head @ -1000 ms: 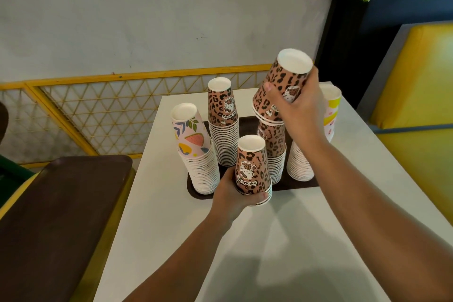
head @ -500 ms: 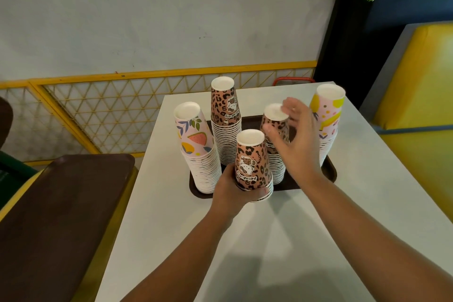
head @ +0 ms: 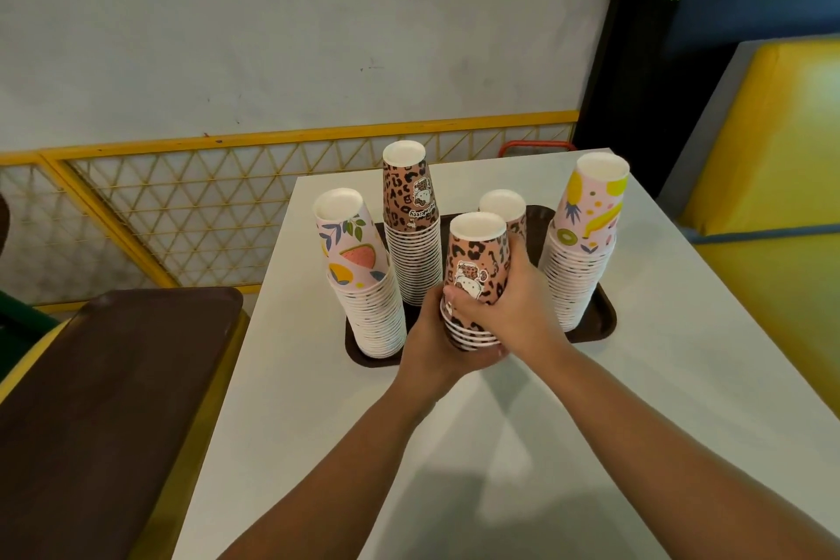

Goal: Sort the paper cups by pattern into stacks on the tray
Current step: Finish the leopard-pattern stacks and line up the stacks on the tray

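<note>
A short stack of upside-down leopard-print cups (head: 477,259) hangs just above the near edge of the dark brown tray (head: 600,323). My left hand (head: 432,341) cups its lower rims from below and the left. My right hand (head: 518,305) wraps its right side. On the tray stand a tall leopard stack (head: 411,223) at the back, a second leopard stack (head: 504,207) mostly hidden behind the held one, a fruit-and-leaf stack (head: 363,286) at the left, and a yellow-fruit stack (head: 582,250) at the right.
The tray sits on a white table (head: 454,446). A brown tray-like surface (head: 104,400) lies lower to the left. A yellow mesh railing (head: 204,214) runs behind, a yellow bench (head: 772,196) stands to the right, and a red handle (head: 536,146) shows past the far edge.
My right hand set its leopard cups on the rear leopard stack, let go, then came down onto the stack in my left hand. My left hand stayed put.
</note>
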Demonstrator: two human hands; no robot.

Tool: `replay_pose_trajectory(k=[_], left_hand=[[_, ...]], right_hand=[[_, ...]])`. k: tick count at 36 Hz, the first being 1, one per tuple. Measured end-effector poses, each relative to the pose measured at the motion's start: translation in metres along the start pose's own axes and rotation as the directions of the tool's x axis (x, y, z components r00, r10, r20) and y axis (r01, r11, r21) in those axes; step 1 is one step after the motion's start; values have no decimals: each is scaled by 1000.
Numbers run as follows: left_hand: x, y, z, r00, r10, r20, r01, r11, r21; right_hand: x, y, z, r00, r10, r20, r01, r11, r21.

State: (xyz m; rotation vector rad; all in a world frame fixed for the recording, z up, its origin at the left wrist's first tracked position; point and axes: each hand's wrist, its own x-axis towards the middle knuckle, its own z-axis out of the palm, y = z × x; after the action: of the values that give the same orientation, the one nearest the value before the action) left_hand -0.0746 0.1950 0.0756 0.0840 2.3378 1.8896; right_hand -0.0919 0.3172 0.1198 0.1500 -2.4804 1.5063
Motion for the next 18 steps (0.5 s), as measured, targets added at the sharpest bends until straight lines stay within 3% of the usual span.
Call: replay_pose_trajectory(k=[12,18], left_hand=[[-1,-8,-4,996,-83,-21,84,996,33],[-2,-7,-5,994,-106,-28,107,993,52]], right_hand=[[27,-25,-18,980,-114,-160,122,992,44],[52,-55,-38,919,-189,-345,229,971,77]])
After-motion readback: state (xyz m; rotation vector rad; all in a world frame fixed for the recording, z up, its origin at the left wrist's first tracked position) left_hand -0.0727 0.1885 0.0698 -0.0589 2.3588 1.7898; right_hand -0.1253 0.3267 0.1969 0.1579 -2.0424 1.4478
